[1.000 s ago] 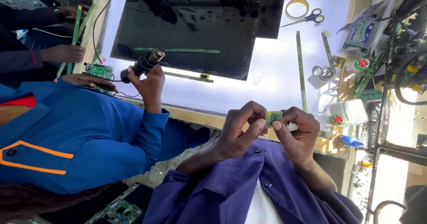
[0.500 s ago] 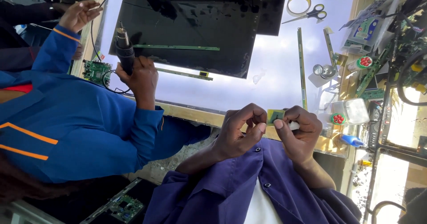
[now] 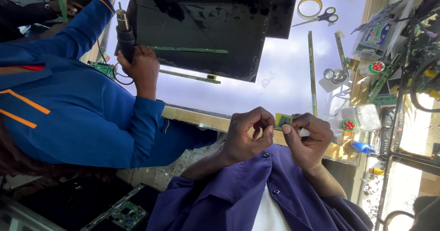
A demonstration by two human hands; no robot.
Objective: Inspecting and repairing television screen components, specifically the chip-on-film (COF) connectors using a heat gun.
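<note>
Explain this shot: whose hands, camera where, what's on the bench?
One view, from a camera worn on a person's head, looking down at their own hands. The left hand and right hand, in purple sleeves, pinch a small green chip between them; the right also holds something white. A co-worker's hand, in a blue sleeve, grips a black handheld tool. On the white bench lie a dark display panel, thin green strips, scissors and a tape roll.
</note>
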